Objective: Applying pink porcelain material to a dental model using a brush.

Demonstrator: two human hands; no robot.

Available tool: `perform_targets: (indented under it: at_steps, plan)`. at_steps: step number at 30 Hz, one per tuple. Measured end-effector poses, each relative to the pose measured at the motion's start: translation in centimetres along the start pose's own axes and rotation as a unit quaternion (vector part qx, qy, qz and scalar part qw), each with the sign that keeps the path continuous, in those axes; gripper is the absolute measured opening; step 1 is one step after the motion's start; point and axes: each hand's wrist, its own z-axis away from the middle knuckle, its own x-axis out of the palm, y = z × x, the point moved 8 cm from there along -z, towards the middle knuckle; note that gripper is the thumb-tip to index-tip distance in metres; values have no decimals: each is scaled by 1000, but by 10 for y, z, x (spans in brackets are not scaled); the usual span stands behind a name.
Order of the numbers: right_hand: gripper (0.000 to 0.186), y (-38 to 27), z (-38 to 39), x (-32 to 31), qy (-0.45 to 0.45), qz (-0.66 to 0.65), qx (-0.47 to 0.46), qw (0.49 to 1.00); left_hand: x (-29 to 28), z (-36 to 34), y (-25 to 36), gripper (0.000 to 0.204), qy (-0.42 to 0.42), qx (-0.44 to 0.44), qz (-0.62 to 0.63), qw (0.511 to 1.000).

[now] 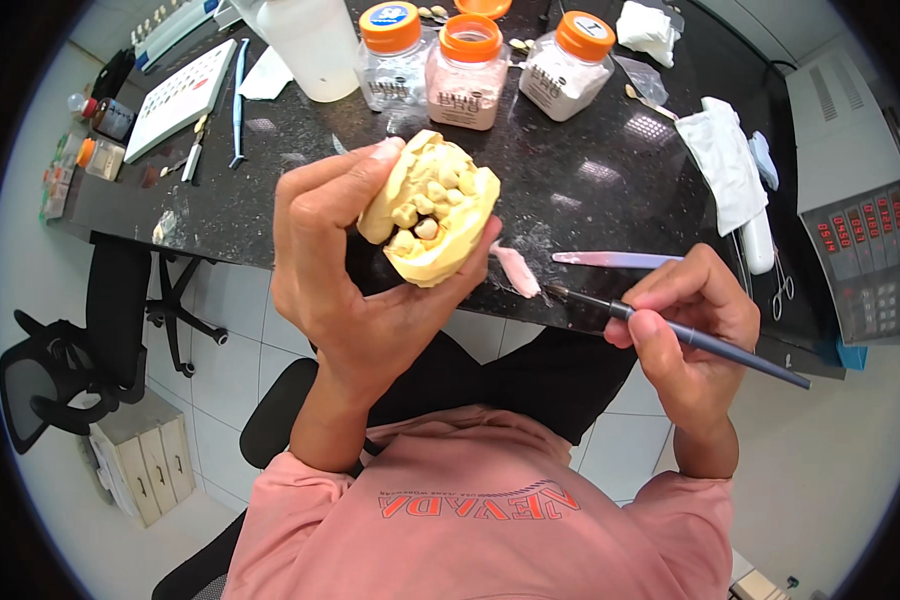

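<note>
My left hand [332,262] is closed around a yellow plaster dental cast [432,258], raised above the front of the black counter. One pale, whitish tooth [427,229] stands in a dark gap among its yellow teeth. My right hand [692,330] grips a slim dark-handled brush [735,352] like a pen. Its tip is at the lower end of a smear of pink paste [517,272] on the counter, touching or very close. A spatula [605,259] with a pink-smeared blade and lilac handle lies just beyond the brush, partly behind my right fingers.
Behind the cast stand an uncapped jar of pink powder [466,88] and two orange-lidded jars [390,65] [565,75]. A white jug [312,50], a white shade tray [180,100] and a blue tool [239,105] are left. A white cloth [722,165], scissors [783,292] and a grey machine [860,215] are right.
</note>
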Motion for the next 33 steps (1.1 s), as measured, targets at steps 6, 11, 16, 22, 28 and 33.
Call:
perform_targets:
  at_steps: [6, 11, 16, 22, 28, 33]
  plan:
    - [10, -1, 0, 0, -2, 8, 3, 1000, -1, 1, -1, 69, 1, 4, 3, 1000]
    - [10, 0, -2, -2, 3, 25, -2, 1000, 2, 1, -1, 71, -8, 5, 2, 1000]
    - [10, -1, -3, -1, 7, 29, -6, 1000, 0, 2, -2, 72, -2, 9, 4, 1000]
    - [10, -2, 1, -1, 13, 28, -11, 999, 0, 3, 0, 72, -2, 19, 10, 1000]
    - [9, -1, 3, -3, 29, 28, -8, 999, 1, 3, 2, 72, -8, 13, 10, 1000]
    - [11, 1, 0, -1, 30, 23, 9, 999, -2, 3, -2, 70, 1, 1, 15, 1000]
